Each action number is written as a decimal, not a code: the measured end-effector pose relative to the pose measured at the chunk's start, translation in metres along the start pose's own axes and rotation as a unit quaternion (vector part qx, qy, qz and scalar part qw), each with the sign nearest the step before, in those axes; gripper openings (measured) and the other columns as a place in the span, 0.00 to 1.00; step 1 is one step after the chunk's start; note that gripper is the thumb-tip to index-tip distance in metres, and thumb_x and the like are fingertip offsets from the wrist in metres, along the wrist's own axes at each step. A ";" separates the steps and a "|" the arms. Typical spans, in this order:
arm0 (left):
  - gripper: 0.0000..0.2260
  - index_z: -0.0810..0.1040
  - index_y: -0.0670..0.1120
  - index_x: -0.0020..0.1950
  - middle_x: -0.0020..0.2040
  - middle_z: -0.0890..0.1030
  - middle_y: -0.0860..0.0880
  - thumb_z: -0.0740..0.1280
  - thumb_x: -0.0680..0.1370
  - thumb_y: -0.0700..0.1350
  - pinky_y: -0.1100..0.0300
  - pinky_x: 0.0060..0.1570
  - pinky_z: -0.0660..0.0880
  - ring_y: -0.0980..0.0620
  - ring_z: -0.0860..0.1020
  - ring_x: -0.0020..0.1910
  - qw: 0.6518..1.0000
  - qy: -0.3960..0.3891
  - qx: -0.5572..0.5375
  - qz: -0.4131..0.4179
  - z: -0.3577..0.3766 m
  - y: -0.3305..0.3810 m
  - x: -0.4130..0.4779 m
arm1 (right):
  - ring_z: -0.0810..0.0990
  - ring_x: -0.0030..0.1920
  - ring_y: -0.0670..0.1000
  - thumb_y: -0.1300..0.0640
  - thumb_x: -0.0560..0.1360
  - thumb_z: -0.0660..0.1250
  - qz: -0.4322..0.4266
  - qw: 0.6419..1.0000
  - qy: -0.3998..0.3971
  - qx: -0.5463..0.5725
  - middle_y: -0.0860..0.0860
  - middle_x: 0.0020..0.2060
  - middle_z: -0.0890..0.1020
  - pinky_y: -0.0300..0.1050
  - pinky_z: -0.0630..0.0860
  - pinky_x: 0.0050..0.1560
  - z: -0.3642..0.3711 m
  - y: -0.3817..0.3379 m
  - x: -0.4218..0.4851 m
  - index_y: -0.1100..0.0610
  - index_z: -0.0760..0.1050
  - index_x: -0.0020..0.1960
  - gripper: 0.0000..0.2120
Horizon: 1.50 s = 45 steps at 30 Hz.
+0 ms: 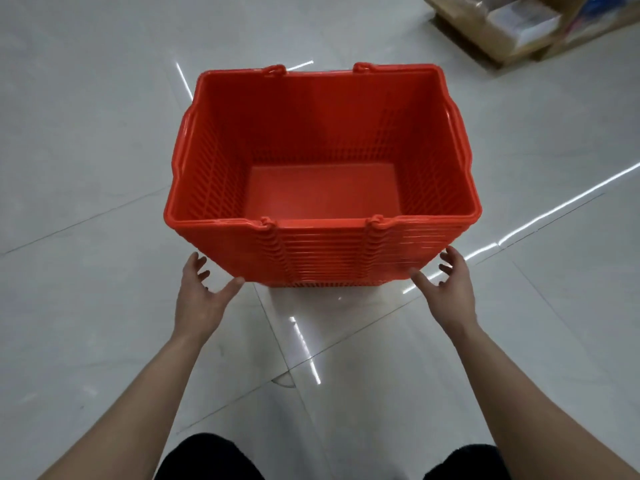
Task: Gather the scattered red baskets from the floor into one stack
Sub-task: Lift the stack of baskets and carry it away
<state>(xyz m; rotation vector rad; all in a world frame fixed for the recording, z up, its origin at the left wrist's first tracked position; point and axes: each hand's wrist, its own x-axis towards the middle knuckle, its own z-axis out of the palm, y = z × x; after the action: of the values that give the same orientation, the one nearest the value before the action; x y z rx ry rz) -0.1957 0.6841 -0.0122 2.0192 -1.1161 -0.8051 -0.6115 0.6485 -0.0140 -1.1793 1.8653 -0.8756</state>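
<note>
A stack of several nested red baskets (322, 247) stands upright on the pale tiled floor, its layered rims showing on the near side and its handles folded down. The top basket is empty. My left hand (202, 296) is at the stack's near left corner, fingers spread, thumb tip touching the lower rims. My right hand (446, 285) mirrors it at the near right corner, fingers spread, thumb close to the stack. Neither hand grips anything.
Cardboard boxes (519, 26) with packaged goods sit on the floor at the far right. Glossy floor tiles (86, 150) stretch to the left and behind the stack. My dark-clothed knees (207, 459) show at the bottom edge.
</note>
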 end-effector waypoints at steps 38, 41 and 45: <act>0.44 0.62 0.56 0.72 0.60 0.75 0.60 0.75 0.63 0.71 0.60 0.53 0.70 0.59 0.75 0.56 0.941 -0.147 -0.102 0.288 0.270 0.142 -0.051 | 0.76 0.54 0.30 0.35 0.58 0.81 -0.056 0.895 0.420 0.140 0.28 0.53 0.77 0.27 0.73 0.51 -0.166 0.131 -0.054 0.23 0.64 0.54 0.33; 0.43 0.61 0.58 0.72 0.62 0.76 0.58 0.75 0.64 0.71 0.57 0.55 0.72 0.57 0.76 0.58 0.923 -0.196 -0.110 0.313 0.316 0.168 -0.078 | 0.75 0.54 0.29 0.36 0.59 0.81 -0.046 0.876 0.461 0.135 0.22 0.53 0.73 0.20 0.69 0.48 -0.202 0.155 -0.072 0.21 0.63 0.54 0.33; 0.42 0.62 0.58 0.72 0.61 0.75 0.60 0.75 0.64 0.71 0.59 0.54 0.72 0.59 0.76 0.57 0.899 -0.253 -0.112 0.339 0.379 0.202 -0.121 | 0.76 0.60 0.37 0.34 0.58 0.81 -0.019 0.843 0.524 0.120 0.33 0.57 0.76 0.34 0.75 0.57 -0.251 0.199 -0.096 0.31 0.65 0.63 0.38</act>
<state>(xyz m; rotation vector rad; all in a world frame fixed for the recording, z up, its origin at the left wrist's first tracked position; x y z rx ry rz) -0.6345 0.6098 -0.0466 1.1080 -1.7803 -1.0355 -0.8822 0.8442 -0.0376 -0.5647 2.4164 -1.9832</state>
